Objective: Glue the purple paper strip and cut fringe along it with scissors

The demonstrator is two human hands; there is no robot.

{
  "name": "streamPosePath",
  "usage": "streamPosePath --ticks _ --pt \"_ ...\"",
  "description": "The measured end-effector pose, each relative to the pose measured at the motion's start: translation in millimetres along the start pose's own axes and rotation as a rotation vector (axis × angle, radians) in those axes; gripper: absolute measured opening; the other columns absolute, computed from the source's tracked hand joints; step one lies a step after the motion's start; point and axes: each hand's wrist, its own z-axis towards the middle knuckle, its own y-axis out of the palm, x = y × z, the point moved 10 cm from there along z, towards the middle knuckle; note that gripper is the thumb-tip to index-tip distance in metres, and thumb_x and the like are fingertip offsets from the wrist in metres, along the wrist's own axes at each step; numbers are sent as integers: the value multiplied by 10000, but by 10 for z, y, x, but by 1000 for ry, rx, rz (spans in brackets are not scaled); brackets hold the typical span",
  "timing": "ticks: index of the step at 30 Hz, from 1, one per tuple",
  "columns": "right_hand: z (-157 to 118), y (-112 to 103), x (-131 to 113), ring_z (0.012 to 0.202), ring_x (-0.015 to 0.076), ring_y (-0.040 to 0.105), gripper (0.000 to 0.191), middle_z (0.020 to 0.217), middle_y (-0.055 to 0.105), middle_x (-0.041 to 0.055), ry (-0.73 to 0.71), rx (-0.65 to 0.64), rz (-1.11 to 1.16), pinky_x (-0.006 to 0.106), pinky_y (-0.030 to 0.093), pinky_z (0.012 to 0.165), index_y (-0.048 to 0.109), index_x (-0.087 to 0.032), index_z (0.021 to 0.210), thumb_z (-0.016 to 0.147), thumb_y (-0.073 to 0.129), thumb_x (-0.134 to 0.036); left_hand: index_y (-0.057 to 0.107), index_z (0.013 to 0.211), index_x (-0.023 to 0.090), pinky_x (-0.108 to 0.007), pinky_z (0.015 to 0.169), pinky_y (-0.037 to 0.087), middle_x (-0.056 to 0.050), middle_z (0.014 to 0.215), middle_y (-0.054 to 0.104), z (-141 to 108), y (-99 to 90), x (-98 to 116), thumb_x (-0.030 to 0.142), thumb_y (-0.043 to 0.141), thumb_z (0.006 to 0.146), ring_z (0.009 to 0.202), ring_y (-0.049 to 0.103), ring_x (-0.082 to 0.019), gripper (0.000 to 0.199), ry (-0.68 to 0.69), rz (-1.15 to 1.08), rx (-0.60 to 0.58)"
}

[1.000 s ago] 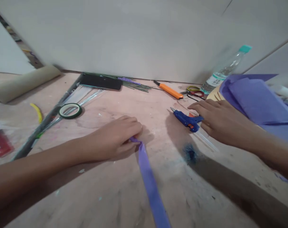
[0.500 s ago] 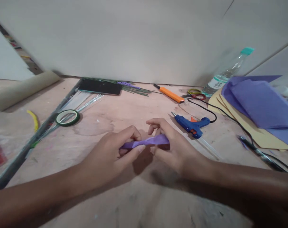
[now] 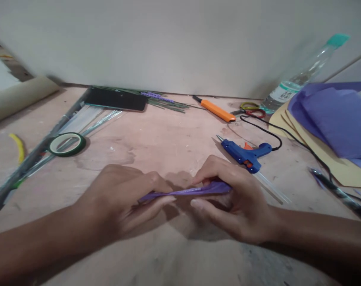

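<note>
A narrow, folded purple strip (image 3: 184,192) stretches between both hands above the pinkish tabletop. My left hand (image 3: 126,196) pinches its left end between thumb and fingers. Around the wider right end curls my right hand (image 3: 234,196), its fingertips touching the strip's upper edge and its thumb a little apart below. Just beyond my right hand lies a blue glue gun (image 3: 247,153) with a clear stick at its back.
Green tape roll (image 3: 67,144), black phone (image 3: 116,99), green stems with a purple piece (image 3: 157,96), orange cutter (image 3: 217,110) and scissors (image 3: 254,111) lie farther back. At right are a bottle (image 3: 287,91), purple sheets (image 3: 338,119) and a black pen (image 3: 341,192).
Both hands have moved slightly down in the view and farther apart. The purple strip looks more stretched and flatter, and the right thumb has moved lower. The camera view has shifted.
</note>
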Motion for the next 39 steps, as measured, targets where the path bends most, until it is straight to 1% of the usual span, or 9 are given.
streamPosePath --ticks 6,13,19,24,29,32,34,36,39 --pt "-24 22 78 744 176 669 113 849 718 20 19 -21 22 317 523 649 707 -227 984 982 793 -153 761 1028 251 -233 598 562 38 768 851 23 11 0 284 518 1171 583 744 -137 284 15 -94 -43" --pt "-22 0 66 634 138 590 114 804 687 -5 18 -19 31 290 488 570 714 -228 954 991 802 -165 751 1101 278 -224 624 573 47 821 862 -40 48 -42 280 594 1153 630 769 -138 166 37 -141 -71" --pt "-14 18 93 669 151 641 109 804 710 6 41 -45 20 291 488 589 719 -228 945 966 818 -186 743 1021 263 -234 560 538 53 755 852 42 0 8 358 502 1204 565 763 -131 318 69 -62 -33" --pt "-12 28 141 735 149 687 98 856 747 9 76 -16 -4 272 515 641 719 -209 975 954 790 -145 736 1147 282 -285 612 536 49 851 876 -58 67 -71 434 529 1199 613 786 -154 262 6 16 -100" --pt "-32 5 171 697 150 657 105 832 739 0 107 19 11 276 488 601 724 -217 941 951 811 -160 718 1259 343 -285 611 485 86 841 857 -83 29 -69 398 603 1183 588 723 -127 149 -11 -15 0" --pt "-46 -18 181 712 154 671 100 846 753 7 111 36 12 279 491 606 743 -218 953 952 810 -144 741 1172 323 -301 628 447 96 747 793 -38 21 -117 407 604 1186 597 689 -130 161 -20 10 53" --pt "-51 -18 179 735 157 686 96 862 763 12 104 36 -2 280 501 625 747 -214 967 961 806 -139 733 980 272 -331 607 399 77 673 738 5 90 -125 463 573 1191 567 646 -141 327 10 52 5" --pt "-50 -10 164 744 156 688 90 867 765 14 88 31 -15 283 504 642 743 -211 971 971 807 -148 712 961 242 -372 667 411 24 734 748 43 128 -106 487 559 1180 662 672 -193 362 45 130 -22" --pt "-42 3 154 728 154 680 92 854 760 8 84 24 -35 289 499 640 733 -216 963 989 811 -174 698 1076 236 -450 832 448 -34 920 812 78 136 19 458 627 1118 875 718 -274 237 111 267 -18"
